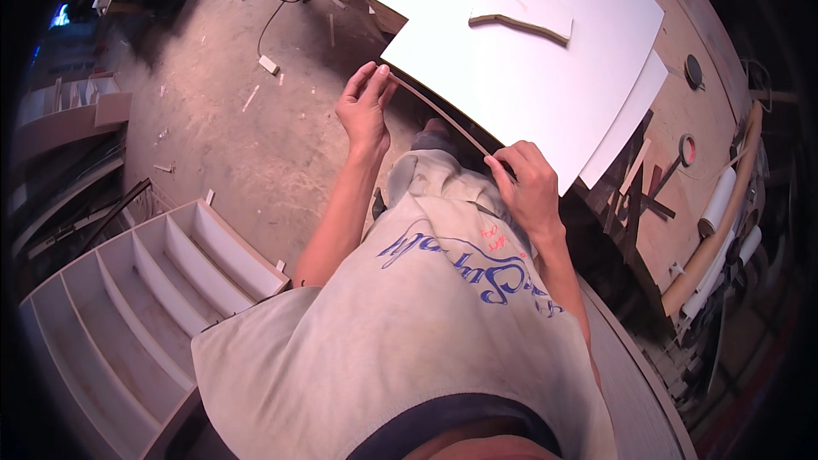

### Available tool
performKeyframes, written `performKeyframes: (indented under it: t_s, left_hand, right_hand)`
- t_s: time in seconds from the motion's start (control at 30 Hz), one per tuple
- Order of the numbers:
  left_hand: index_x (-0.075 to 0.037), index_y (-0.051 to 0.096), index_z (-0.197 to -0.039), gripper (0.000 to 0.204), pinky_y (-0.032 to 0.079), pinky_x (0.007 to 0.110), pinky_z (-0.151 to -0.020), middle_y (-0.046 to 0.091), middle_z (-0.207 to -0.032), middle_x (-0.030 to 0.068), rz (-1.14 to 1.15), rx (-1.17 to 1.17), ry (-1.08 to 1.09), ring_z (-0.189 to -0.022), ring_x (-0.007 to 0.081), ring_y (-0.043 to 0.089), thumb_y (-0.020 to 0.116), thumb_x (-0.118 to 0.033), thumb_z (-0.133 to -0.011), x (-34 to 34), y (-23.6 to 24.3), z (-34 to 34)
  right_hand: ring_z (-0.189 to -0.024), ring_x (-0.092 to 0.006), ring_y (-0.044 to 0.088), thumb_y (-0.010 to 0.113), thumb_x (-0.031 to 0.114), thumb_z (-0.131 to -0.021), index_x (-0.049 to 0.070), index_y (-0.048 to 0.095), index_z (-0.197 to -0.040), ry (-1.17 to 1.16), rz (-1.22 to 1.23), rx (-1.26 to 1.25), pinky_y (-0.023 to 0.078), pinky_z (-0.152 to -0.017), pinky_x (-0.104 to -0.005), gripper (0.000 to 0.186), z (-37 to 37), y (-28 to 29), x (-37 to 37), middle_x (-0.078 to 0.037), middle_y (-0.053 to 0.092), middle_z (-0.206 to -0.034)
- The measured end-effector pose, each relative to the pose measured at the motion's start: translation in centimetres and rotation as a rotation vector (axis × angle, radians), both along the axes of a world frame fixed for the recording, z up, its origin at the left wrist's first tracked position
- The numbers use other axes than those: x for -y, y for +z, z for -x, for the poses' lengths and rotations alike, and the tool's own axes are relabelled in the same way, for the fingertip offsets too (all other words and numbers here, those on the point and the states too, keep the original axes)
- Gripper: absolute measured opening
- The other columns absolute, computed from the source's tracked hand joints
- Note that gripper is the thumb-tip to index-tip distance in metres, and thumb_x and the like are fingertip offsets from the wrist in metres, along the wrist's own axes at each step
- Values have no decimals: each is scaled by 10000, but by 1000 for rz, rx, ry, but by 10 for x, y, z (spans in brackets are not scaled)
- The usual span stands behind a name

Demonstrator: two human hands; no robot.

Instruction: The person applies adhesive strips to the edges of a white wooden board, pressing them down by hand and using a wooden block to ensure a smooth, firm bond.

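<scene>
A thin, light brown strip (pixel 439 111) stretches between my two hands, along the near edge of a large white panel (pixel 477 89). My left hand (pixel 365 109) pinches its far end between thumb and fingers, beside the panel's left corner. Closer to me, my right hand (pixel 530 186) has thumb and forefinger closed on the other end, by the panel's near right corner. Whether the strip touches the panel I cannot tell. On top of the panel lies a small white board piece (pixel 524 13) with a wavy, brownish cut edge.
A wooden shelf unit (pixel 243 243) with several dividers stands at the lower left. A cable with a white block (pixel 268 65) trails over the floor. Right of the panel are a black disc (pixel 694 72), a tape roll (pixel 682 143), dark offcuts (pixel 630 192) and white rolls (pixel 717 200).
</scene>
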State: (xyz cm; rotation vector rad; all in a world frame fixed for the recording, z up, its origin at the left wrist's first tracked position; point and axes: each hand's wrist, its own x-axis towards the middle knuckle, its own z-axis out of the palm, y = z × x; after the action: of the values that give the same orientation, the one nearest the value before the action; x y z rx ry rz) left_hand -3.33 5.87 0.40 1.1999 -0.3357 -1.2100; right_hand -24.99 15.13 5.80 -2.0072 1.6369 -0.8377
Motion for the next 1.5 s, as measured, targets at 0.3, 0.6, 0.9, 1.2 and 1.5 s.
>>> performKeyframes:
  t_s: [0.3, 0.6, 0.9, 1.2, 1.5]
  left_hand:
    - [8, 621, -995, 225, 520, 244, -738, 620, -919, 56, 50, 67, -7, -831, 128, 601, 698, -82, -804, 13, -6, 1]
    - [-1, 598, -985, 209, 520, 265, -759, 609, -905, 48, 49, 43, -76, -833, 125, 598, 683, -85, -814, 16, -8, -2]
    - [-11, 618, -954, 160, 524, 276, -767, 614, -891, 51, 44, 109, -117, -824, 122, 590, 672, -89, -825, 9, -10, -1]
    - [-60, 591, -996, 214, 493, 240, -687, 623, -901, 24, -43, 90, -90, -810, 91, 592, 689, -117, -815, 11, -6, -3]
    - [9, 583, -1027, 293, 519, 279, -694, 629, -869, 73, -40, 164, 68, -766, 147, 612, 711, -28, -766, 11, 2, 20]
  right_hand:
    - [-579, -206, 539, 690, 127, -747, 49, 616, -703, 50, 2, 7, 426, -522, -322, 116, 3, -9, 17, -59, 540, -655]
    - [-549, -209, 533, 674, 136, -734, 60, 596, -668, 45, -99, 90, 416, -515, -327, 127, 8, -5, 19, -56, 526, -624]
    - [-517, -172, 527, 703, 79, -717, 24, 618, -677, 25, -62, 124, 403, -488, -281, 109, 9, -9, 19, -64, 534, -604]
    - [-535, -212, 529, 683, 139, -742, 63, 622, -692, 165, -89, 124, 414, -511, -323, 110, 17, -9, 27, -57, 536, -623]
    - [-602, -239, 579, 666, 150, -755, 64, 617, -744, 332, -171, 159, 457, -553, -340, 99, 34, -17, 33, -69, 580, -683]
